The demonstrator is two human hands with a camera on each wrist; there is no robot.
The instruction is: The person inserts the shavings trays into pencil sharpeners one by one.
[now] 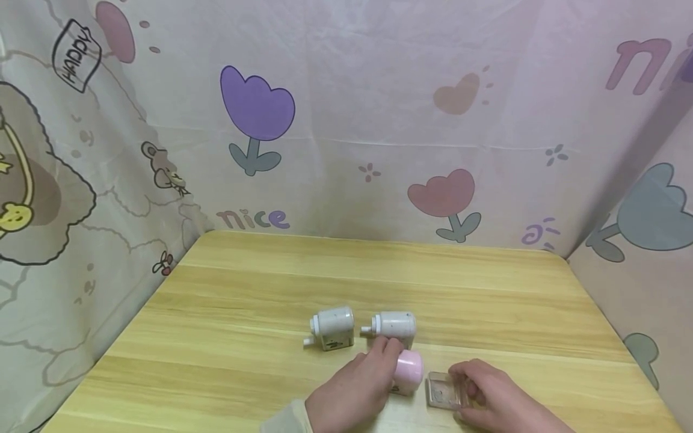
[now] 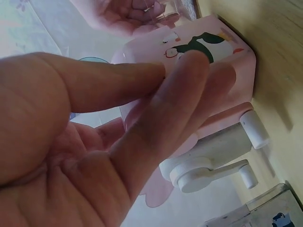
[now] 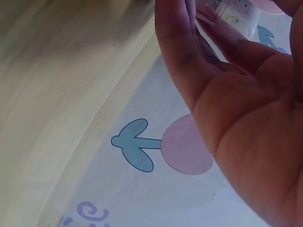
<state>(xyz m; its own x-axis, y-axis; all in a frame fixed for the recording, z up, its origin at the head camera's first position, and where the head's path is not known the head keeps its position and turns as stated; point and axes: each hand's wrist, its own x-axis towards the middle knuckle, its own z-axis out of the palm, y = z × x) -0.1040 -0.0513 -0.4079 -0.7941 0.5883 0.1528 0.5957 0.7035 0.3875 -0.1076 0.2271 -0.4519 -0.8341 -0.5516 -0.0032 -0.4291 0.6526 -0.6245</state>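
Observation:
My left hand (image 1: 354, 385) grips a pink crank pencil sharpener (image 1: 409, 368) lying on the table, its fingers across the left part. The left wrist view shows a cartoon print on its pink body (image 2: 244, 71) and a white crank knob (image 2: 254, 128). Just to the right, my right hand (image 1: 495, 397) holds a small clear plastic drawer (image 1: 441, 391) by its right end, thumb and fingers on opposite sides. The drawer is apart from the pink sharpener. In the right wrist view the palm (image 3: 255, 113) hides most of the drawer.
Behind my left hand stands a pale grey sharpener (image 1: 397, 323) with its crank to the left. Another pale grey sharpener (image 1: 335, 325) stands farther left. The wood-grain table (image 1: 243, 282) meets a printed cloth (image 1: 335, 120) at the back and sides.

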